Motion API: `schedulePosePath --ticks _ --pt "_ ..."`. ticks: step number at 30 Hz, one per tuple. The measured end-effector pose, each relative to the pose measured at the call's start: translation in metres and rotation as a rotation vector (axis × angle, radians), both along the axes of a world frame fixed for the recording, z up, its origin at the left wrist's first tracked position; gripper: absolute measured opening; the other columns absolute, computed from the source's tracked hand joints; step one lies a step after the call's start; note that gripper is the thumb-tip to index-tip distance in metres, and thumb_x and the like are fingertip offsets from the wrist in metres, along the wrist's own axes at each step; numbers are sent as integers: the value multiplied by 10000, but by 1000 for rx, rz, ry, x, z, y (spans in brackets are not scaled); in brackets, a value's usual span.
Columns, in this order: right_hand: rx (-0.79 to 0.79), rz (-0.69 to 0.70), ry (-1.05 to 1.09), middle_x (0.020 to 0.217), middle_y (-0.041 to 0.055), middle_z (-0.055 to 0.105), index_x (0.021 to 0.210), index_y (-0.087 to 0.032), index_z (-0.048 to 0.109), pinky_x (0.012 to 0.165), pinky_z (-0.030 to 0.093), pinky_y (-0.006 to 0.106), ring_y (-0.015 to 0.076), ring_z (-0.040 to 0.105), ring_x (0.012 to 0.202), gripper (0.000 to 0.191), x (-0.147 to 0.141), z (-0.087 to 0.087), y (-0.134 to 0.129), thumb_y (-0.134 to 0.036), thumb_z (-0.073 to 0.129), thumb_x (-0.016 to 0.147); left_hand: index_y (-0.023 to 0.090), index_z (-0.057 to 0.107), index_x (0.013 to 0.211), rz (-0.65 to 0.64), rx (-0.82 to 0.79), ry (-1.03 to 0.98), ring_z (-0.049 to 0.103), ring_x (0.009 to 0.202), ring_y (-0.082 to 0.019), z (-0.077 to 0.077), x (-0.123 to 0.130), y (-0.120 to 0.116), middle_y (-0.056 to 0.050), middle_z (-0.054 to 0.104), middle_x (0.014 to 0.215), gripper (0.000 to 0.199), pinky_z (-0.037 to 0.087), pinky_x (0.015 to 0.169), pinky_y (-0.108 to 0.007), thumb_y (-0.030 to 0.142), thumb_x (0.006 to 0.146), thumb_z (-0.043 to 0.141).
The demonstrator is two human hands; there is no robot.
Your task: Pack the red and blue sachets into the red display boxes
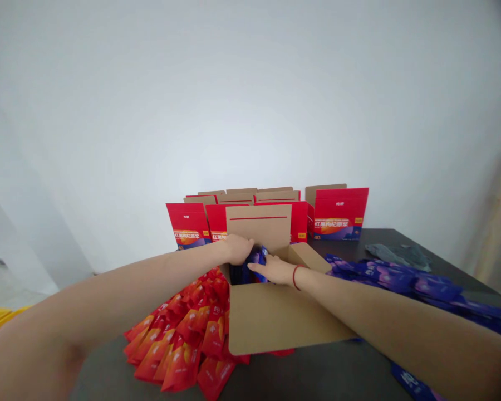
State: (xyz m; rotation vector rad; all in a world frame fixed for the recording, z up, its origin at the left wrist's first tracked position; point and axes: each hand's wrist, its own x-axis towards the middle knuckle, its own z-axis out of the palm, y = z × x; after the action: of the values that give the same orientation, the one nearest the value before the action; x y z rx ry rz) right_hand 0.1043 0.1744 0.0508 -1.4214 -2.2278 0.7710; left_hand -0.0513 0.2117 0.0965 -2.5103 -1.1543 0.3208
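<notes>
An open cardboard box [275, 317] stands in front of me, brown inside, its flaps spread. Both of my hands reach into it. Inside are shiny blue pouches [256, 257]. My right hand [278, 270], with a red cord at the wrist, is closed around a blue pouch, thumb across its near side. Beside it, my left hand [237, 249] bends over the box's left side with curled fingers; its fingertips are hidden, and what they hold cannot be made out.
Red-orange pouches [183, 334] lie fanned to the left of the box. A heap of blue pouches [392, 278] spreads to the right on the dark table [317, 373]. Several open red boxes [338, 217] stand behind, near the wall. Crumpled clear plastic [398, 255] lies at the back right.
</notes>
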Motion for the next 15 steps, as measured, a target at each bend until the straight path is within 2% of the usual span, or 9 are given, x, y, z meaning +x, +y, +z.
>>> schedulePosePath --ticks 4,8,10,13,15 --pt "-155 -18 186 1160 83 608 1171 -162 573 883 496 431 204 605 1004 376 1 -2 2 -452 494 946 119 589 1037 -111 34 41 667 873 -270 7 9 -3 -155 657 1030 280 504 671 -315 176 767 642" --pt "-288 -20 317 1162 83 619 1123 -153 601 920 470 445 213 599 1035 377 4 -5 4 -466 491 942 181 634 955 -255 19 89 668 804 -215 5 15 0 -79 682 923 124 470 628 -274 154 853 568" --pt "-346 -13 356 1175 87 620 1108 -148 609 950 445 459 219 588 1067 385 6 -4 4 -474 519 924 200 654 887 -319 12 110 662 800 -194 4 16 4 -58 687 889 115 457 639 -263 140 875 557" --pt "-435 2 389 1216 96 615 1124 -180 607 957 432 463 230 573 1104 419 11 0 4 -522 536 892 191 662 841 -366 26 115 652 830 -199 5 13 10 -73 686 897 92 445 649 -263 155 873 584" --pt "-486 11 395 1212 97 623 1145 -214 599 908 460 453 235 590 1073 449 14 2 4 -567 516 880 170 659 829 -359 39 110 651 825 -207 4 11 12 -95 686 891 84 441 643 -265 163 872 587"
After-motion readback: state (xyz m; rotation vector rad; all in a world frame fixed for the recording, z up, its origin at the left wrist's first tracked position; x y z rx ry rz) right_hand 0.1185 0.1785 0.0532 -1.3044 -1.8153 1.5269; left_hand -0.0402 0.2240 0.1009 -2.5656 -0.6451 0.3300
